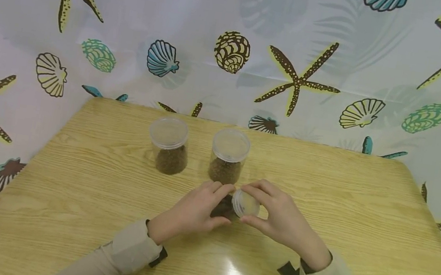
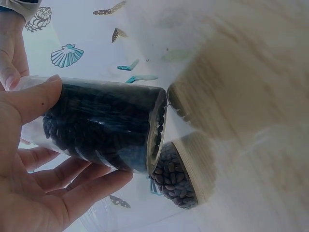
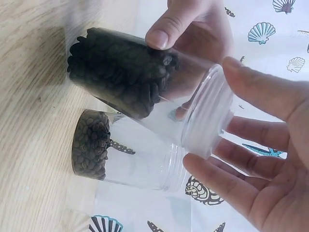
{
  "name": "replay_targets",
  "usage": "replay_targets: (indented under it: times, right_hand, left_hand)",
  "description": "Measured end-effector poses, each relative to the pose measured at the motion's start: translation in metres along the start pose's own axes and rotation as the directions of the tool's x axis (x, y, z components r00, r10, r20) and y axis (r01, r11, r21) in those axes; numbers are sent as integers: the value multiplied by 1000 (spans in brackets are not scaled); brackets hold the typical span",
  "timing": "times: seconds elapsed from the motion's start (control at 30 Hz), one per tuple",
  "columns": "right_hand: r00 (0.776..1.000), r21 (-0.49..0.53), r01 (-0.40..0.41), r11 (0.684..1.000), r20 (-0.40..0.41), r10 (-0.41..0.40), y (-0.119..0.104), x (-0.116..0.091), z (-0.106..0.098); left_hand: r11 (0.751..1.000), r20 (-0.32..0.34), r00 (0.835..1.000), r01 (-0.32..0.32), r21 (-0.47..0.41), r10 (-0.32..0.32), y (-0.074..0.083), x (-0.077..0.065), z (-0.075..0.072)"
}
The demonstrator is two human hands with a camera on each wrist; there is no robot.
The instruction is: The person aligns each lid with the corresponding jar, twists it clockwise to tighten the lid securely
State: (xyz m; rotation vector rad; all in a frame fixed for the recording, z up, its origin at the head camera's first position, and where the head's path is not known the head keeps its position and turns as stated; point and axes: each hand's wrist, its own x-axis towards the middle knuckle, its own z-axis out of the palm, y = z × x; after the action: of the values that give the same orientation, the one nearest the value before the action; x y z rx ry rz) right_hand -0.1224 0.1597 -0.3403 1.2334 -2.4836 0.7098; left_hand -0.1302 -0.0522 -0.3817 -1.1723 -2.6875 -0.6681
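Observation:
A clear jar (image 1: 223,208) of dark beans is held tilted between both hands, over the near middle of the table. My left hand (image 1: 195,207) grips the jar's body, with the thumb on one side and the fingers on the other. Around the lid (image 1: 247,204) curl the fingertips and thumb of my right hand (image 1: 279,215). In the right wrist view the lid (image 3: 207,113) sits at the jar's mouth, and the dark beans (image 3: 120,70) lie toward its base. The left wrist view shows the jar's base (image 2: 157,133) facing away from the palm.
Two lidded clear jars stand behind the hands, each partly filled with brown beans: one on the left (image 1: 170,158), one on the right (image 1: 226,169), close beyond the fingers. The wooden table (image 1: 345,189) meets a white curtain (image 1: 205,7) printed with shells and starfish.

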Motion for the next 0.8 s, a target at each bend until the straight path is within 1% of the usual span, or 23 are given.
replay_targets:
  times: [0.23,0.53,0.7,0.8]
  right_hand:
    - [999,-16,-31,999,7,31,-1,0,0]
    - [998,-12,-55,998,-23,55,-5,1,1]
    - [994,-8,-109,994,-24,109,-8,1,1]
    - [984,4,-176,984,-24,176,-12,1,2]
  left_hand:
    - [1000,-27,999,-21,12,21,1,0,2]
    - [1000,-35,999,-17,4,17,1,-2,2]
    - [1000,-40,999,-18,4,18,2,-2,2]
    - [1000,-45,999,-13,3,13,3,-1,3]
